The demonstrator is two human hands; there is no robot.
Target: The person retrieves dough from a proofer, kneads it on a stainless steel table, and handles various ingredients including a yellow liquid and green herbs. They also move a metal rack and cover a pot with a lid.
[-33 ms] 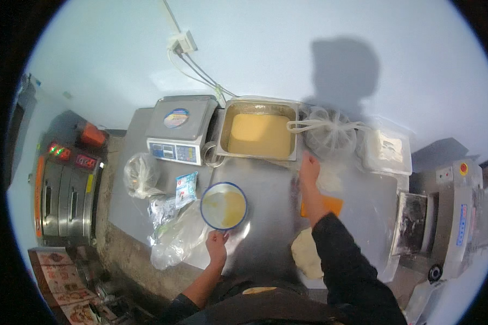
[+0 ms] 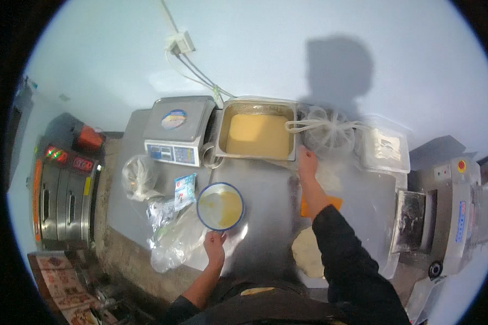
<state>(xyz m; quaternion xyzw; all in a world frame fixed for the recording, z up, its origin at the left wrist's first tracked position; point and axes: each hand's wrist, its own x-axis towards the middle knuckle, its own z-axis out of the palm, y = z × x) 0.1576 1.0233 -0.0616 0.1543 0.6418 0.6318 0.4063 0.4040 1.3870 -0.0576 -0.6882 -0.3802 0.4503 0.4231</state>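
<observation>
My left hand is closed on the near rim of a white enamel bowl with a blue edge. A little pale yellow residue lies inside the bowl, which sits on the metal table. My right hand reaches forward to the front right corner of a steel pan. Its fingers are curled; what they hold, if anything, is too small to make out. Smooth yellowish batter fills part of the pan. Below my right forearm lie an orange scraper and a lump of pale dough.
A digital scale stands left of the pan, with a metal ring between them. Plastic bags and a small packet lie on the left. A tied bag, a tub of white powder and a machine stand right.
</observation>
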